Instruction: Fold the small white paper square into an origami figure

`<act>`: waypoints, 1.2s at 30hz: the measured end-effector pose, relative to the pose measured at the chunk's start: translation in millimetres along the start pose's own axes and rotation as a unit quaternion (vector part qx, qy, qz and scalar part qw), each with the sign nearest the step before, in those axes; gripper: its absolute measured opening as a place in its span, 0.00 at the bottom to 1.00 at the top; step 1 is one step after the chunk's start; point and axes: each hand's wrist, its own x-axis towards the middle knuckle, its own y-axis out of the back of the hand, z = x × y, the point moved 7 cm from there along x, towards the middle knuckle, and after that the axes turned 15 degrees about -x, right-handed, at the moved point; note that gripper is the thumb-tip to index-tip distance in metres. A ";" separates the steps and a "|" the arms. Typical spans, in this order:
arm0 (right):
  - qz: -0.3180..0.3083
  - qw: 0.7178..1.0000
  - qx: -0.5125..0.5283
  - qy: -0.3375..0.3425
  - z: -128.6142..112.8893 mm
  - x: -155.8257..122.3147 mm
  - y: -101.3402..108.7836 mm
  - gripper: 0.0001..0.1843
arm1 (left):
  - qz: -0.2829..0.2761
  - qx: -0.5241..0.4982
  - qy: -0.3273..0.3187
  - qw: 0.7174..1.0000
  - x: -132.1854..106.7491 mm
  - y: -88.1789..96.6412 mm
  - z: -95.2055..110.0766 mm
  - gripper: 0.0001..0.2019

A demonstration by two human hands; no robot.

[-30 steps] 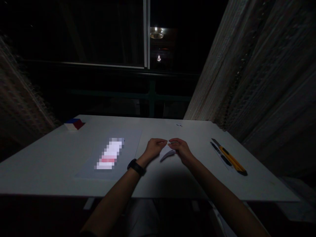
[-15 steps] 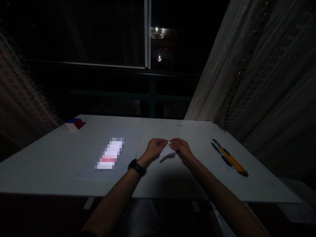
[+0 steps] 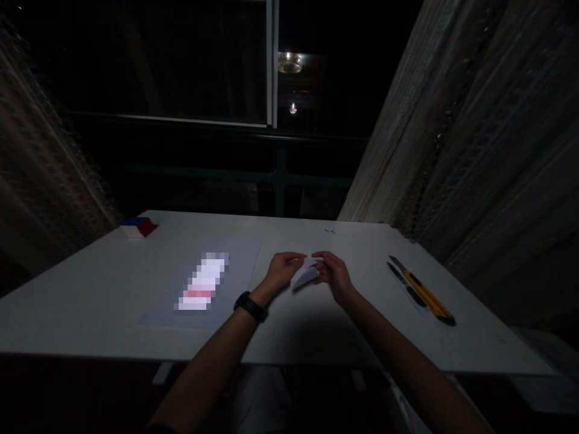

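A small piece of folded white paper [image 3: 304, 275] is held between my two hands, over the middle of the white table. My left hand [image 3: 284, 270] pinches its upper left side with thumb and forefinger; a dark band circles that wrist. On the opposite side, my right hand [image 3: 333, 272] has its fingers closed on the paper's right edge. Part of the paper is hidden behind the fingers. Its lower left end tapers and hangs towards me.
A lit, pixelated phone-like screen [image 3: 203, 280] lies on a large paper sheet [image 3: 158, 313] to the left. A colored cube [image 3: 138, 227] sits at the far left corner. A yellow utility knife [image 3: 427, 295] lies beside a slimmer dark-tipped knife [image 3: 407, 284]. Small scraps [image 3: 330, 231] lie behind my hands.
The paper has turned between my fingers: its dark curled lower flap no longer shows, and a lighter folded face points down left. Both hands stay nearly in place.
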 end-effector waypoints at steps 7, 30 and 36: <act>0.005 0.999 -0.038 0.019 -3.2 0.0 -2.8 0.16 | -0.009 0.031 -0.030 0.999 -2.5 -3.7 7.1 0.15; -0.027 0.999 -0.006 0.042 -5.0 -2.7 -8.2 0.15 | -0.048 -0.007 -0.044 0.998 -1.9 -6.5 3.2 0.16; -0.036 0.998 -0.008 0.043 -3.8 -2.6 -11.9 0.14 | -0.050 -0.012 -0.044 0.998 -4.6 -7.5 10.2 0.15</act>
